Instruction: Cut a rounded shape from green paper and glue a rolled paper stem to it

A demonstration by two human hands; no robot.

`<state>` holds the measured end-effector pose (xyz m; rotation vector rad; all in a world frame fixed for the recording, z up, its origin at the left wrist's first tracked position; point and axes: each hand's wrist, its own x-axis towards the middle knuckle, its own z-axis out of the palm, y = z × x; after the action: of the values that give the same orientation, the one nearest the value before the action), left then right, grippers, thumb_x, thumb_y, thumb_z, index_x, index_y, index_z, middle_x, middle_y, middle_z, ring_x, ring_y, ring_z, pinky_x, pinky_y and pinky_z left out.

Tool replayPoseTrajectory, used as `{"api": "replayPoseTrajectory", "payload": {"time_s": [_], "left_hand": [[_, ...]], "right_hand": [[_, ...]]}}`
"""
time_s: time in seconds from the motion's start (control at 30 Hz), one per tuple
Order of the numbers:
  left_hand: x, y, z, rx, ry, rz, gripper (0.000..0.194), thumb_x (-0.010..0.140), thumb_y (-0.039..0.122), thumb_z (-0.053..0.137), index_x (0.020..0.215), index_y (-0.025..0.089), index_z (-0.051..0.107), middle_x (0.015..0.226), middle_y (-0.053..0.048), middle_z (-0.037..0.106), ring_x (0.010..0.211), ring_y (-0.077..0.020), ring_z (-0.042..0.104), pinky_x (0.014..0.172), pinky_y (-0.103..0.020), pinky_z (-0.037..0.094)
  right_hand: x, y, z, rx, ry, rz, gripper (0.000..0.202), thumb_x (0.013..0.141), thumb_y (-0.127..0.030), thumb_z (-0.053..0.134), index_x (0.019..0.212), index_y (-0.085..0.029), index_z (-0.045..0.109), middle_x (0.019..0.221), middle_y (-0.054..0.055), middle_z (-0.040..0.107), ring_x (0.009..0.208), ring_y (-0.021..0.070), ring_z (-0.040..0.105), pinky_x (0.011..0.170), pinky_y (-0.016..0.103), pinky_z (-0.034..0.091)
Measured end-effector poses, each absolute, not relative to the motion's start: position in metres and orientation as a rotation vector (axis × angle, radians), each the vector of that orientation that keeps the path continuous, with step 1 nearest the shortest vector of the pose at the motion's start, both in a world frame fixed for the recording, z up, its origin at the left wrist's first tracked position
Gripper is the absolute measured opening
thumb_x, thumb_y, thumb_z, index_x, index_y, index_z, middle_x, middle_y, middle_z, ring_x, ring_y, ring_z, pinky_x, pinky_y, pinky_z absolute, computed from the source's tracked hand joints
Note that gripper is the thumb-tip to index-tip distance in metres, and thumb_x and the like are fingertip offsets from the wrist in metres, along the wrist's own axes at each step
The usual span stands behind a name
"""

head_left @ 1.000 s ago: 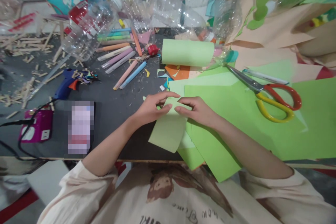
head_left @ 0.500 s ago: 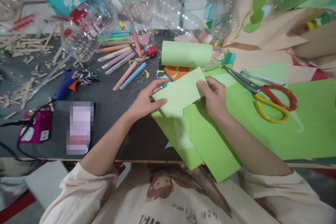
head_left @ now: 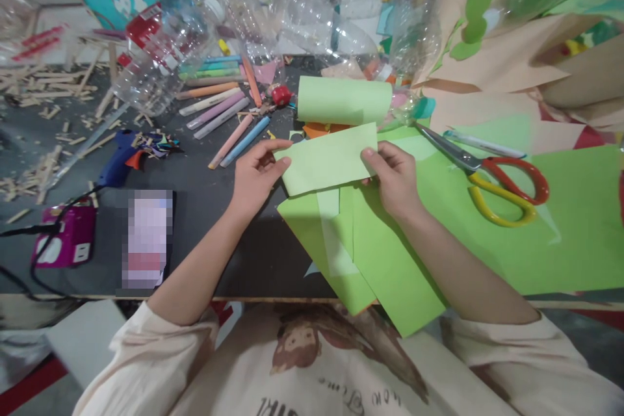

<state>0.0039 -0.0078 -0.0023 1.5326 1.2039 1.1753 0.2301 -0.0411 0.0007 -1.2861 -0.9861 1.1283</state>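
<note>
A light green paper strip (head_left: 329,159) is stretched between my two hands above the green sheets. My left hand (head_left: 258,175) pinches its left end between thumb and fingers. At the right end, my right hand (head_left: 394,175) grips the strip with the thumb on top. Just beyond it lies a bottle wrapped in light green paper (head_left: 345,100), on its side. Darker green sheets (head_left: 400,260) lie under and in front of the strip. Scissors (head_left: 470,161) with one red and one yellow handle rest on green paper to the right.
Markers (head_left: 221,109), clear plastic bottles (head_left: 322,29) and a red cap lie behind. On the left are a blue glue gun (head_left: 118,157), wood sticks (head_left: 53,88), a purple box (head_left: 65,234) and a phone (head_left: 146,237). Brown paper (head_left: 526,55) stands at the back right.
My left hand has shifted left and a little up, to the strip's left end. The strip now lies flatter and more level, with more of it showing. My right hand has barely moved.
</note>
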Motion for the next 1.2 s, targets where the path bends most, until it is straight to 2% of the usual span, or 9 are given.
{"api": "replayPoseTrajectory", "payload": {"time_s": [0.17,0.3,0.47,0.63,0.8,0.93,1.0,1.1,1.2], "left_hand": [[0.004,-0.009,-0.003,1.562,1.213,1.165,0.027,0.078,0.044,0.076,0.093,0.022,0.075,0.078,0.000,0.064,0.055,-0.0073,0.042,0.051,-0.021,0.036],[0.001,-0.004,-0.009,1.581,1.188,1.240,0.036,0.077,0.050,0.076,0.101,0.024,0.073,0.074,0.002,0.059,0.055,-0.0070,0.043,0.052,-0.021,0.037],[-0.005,0.002,-0.018,1.517,1.172,1.393,0.051,0.078,0.055,0.074,0.119,0.027,0.060,0.083,0.000,0.060,0.073,-0.0126,0.061,0.066,-0.024,0.049],[-0.004,0.000,-0.021,1.454,1.114,1.290,0.058,0.080,0.058,0.070,0.125,0.028,0.051,0.094,-0.003,0.066,0.084,-0.0163,0.067,0.070,-0.026,0.053],[-0.002,0.000,-0.019,1.442,1.152,1.306,0.059,0.074,0.055,0.077,0.119,0.025,0.053,0.079,0.002,0.063,0.072,-0.0125,0.064,0.067,-0.024,0.052],[0.001,-0.001,-0.011,1.455,1.158,1.440,0.045,0.069,0.047,0.083,0.094,0.025,0.052,0.065,0.008,0.054,0.061,-0.0078,0.057,0.064,-0.021,0.050],[0.004,-0.003,-0.008,1.463,1.147,1.500,0.043,0.070,0.045,0.083,0.085,0.024,0.049,0.066,0.008,0.053,0.059,-0.0066,0.055,0.060,-0.019,0.047],[0.007,-0.007,-0.006,1.506,1.147,1.483,0.038,0.074,0.048,0.079,0.080,0.022,0.053,0.070,0.006,0.054,0.056,-0.0050,0.049,0.053,-0.018,0.042],[0.006,-0.008,-0.006,1.604,1.125,1.383,0.033,0.079,0.052,0.073,0.081,0.020,0.062,0.077,0.002,0.060,0.062,-0.0071,0.054,0.057,-0.019,0.045]], "right_hand": [[0.232,-0.041,-0.001,-1.298,-1.011,1.135,0.046,0.069,-0.063,0.075,0.061,-0.022,0.057,0.055,-0.005,0.048,0.047,0.0085,0.044,0.038,0.022,0.042],[0.234,-0.040,0.000,-1.301,-1.044,1.195,0.046,0.070,-0.060,0.074,0.060,-0.021,0.053,0.055,-0.005,0.046,0.049,0.0092,0.044,0.038,0.021,0.041],[0.234,-0.042,0.004,-1.284,-1.168,1.368,0.050,0.069,-0.056,0.077,0.054,-0.021,0.045,0.052,-0.006,0.039,0.048,0.0084,0.042,0.040,0.022,0.042],[0.235,-0.041,0.004,-1.307,-1.134,1.299,0.055,0.069,-0.062,0.076,0.055,-0.022,0.041,0.053,-0.006,0.035,0.048,0.0081,0.038,0.040,0.023,0.044],[0.238,-0.038,0.004,-1.300,-1.118,1.250,0.059,0.065,-0.068,0.076,0.054,-0.022,0.041,0.054,-0.006,0.034,0.049,0.0084,0.038,0.039,0.023,0.046],[0.240,-0.035,0.002,-1.295,-1.130,1.220,0.059,0.065,-0.068,0.076,0.054,-0.022,0.041,0.052,-0.008,0.029,0.044,0.0064,0.034,0.036,0.022,0.044],[0.241,-0.034,0.000,-1.296,-1.118,1.226,0.059,0.065,-0.068,0.076,0.054,-0.022,0.040,0.051,-0.008,0.028,0.041,0.0055,0.033,0.035,0.021,0.043],[0.243,-0.032,-0.001,-1.292,-1.097,1.239,0.059,0.064,-0.067,0.077,0.054,-0.022,0.040,0.050,-0.009,0.028,0.037,0.0045,0.035,0.034,0.020,0.042],[0.245,-0.031,-0.002,-1.291,-1.085,1.215,0.059,0.063,-0.067,0.078,0.055,-0.022,0.041,0.049,-0.009,0.031,0.035,0.0043,0.038,0.033,0.020,0.042]]}}
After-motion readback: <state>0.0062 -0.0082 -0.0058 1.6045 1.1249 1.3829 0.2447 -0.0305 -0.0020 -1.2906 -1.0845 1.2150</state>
